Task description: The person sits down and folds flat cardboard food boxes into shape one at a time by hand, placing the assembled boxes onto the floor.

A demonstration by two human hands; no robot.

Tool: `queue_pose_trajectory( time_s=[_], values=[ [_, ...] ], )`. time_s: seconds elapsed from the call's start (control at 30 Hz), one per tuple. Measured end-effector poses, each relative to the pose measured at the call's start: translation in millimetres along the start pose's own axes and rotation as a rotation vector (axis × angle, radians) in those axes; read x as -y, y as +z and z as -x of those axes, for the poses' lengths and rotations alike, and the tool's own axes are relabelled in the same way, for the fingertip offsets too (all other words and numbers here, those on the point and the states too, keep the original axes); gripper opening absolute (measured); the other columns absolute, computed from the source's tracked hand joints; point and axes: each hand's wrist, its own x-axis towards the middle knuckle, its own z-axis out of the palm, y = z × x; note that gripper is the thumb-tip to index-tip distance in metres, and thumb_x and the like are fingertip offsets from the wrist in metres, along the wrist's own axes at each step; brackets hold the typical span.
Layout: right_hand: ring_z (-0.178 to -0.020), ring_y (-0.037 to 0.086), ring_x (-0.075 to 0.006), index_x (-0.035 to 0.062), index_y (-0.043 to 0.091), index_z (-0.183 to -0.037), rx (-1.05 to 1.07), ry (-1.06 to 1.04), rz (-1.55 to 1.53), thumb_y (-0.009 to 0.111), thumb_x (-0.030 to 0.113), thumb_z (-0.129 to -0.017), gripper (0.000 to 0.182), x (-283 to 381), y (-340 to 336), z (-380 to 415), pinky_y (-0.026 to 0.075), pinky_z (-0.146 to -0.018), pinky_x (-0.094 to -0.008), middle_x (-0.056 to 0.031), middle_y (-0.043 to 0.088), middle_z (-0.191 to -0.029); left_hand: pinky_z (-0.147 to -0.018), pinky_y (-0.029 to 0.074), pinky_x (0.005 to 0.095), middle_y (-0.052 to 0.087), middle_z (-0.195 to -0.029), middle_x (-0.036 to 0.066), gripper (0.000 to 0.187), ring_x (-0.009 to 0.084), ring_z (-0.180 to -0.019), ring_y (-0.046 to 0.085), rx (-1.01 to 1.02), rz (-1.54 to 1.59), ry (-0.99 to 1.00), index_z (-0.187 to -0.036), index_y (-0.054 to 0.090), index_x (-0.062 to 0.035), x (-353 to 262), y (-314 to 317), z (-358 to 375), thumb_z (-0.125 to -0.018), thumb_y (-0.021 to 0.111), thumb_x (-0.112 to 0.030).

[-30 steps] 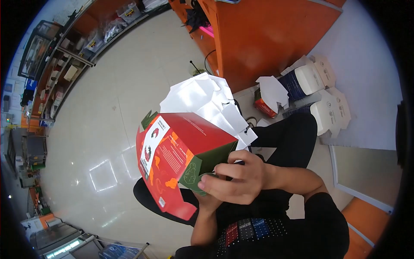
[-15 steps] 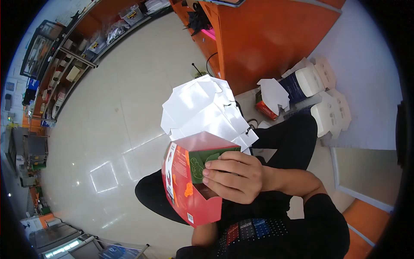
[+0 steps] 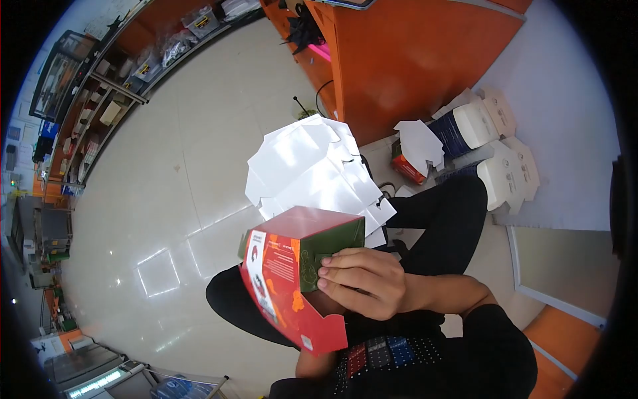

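A red and green printed cardboard box (image 3: 279, 272), partly folded, is held up above my lap. My right hand (image 3: 364, 282) has its fingers closed on the green end panel at the box's right side. At the lower edge of the box a flap with a curved cut-out hangs open. My left forearm comes up from below behind the box, and the box hides my left hand. Just beyond the box lies a stack of flat white carton blanks (image 3: 309, 166).
On the floor to the right sit several part-opened boxes, one red with white flaps (image 3: 419, 149) and others dark blue and white (image 3: 473, 126). An orange cabinet (image 3: 412, 60) stands behind them. Shelves (image 3: 100, 93) with bins run along the far left.
The box has tilted and shifted slightly, showing more of its green end panel. My right hand has moved slightly lower along with it.
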Motion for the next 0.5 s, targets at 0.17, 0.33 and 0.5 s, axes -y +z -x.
queue_pose_trajectory(
  time_s=[0.17,0.33,0.5],
  values=[
    [-0.088,0.068,-0.0255,-0.002,0.071,-0.092,0.06,-0.035,0.071,0.074,0.005,-0.074,0.019,-6,-11,0,0.058,-0.07,-0.0334,-0.0106,0.068,-0.095,-0.109,0.042,0.0415,0.051,-0.141,0.014,0.065,0.0267,-0.13,0.051,-0.012,0.064,-0.025,-0.146,0.041,-0.0004,0,4,1,-0.091,0.071,-0.018],
    [-0.094,0.065,-0.027,0.0004,0.072,-0.092,0.127,-0.031,0.121,0.074,0.006,-0.074,0.019,-10,-21,-3,0.053,-0.072,-0.0369,-0.0083,0.067,-0.096,-0.111,0.04,0.0424,0.05,-0.143,0.014,0.069,0.027,-0.132,0.05,-0.019,0.294,-0.137,-0.147,0.039,-0.0002,-10,-1,0,-0.09,0.072,-0.018],
    [-0.113,0.06,-0.038,0.003,0.072,-0.108,0.238,0.081,-0.013,0.075,0.018,-0.081,0.032,-21,-30,-10,0.051,-0.09,-0.0532,-0.0107,0.064,-0.113,-0.113,0.039,0.0433,0.048,-0.145,0.015,0.072,0.0274,-0.134,0.048,-0.008,0.475,-0.211,-0.148,0.038,0.0,-20,-5,-1,-0.089,0.073,-0.018]
  ],
)
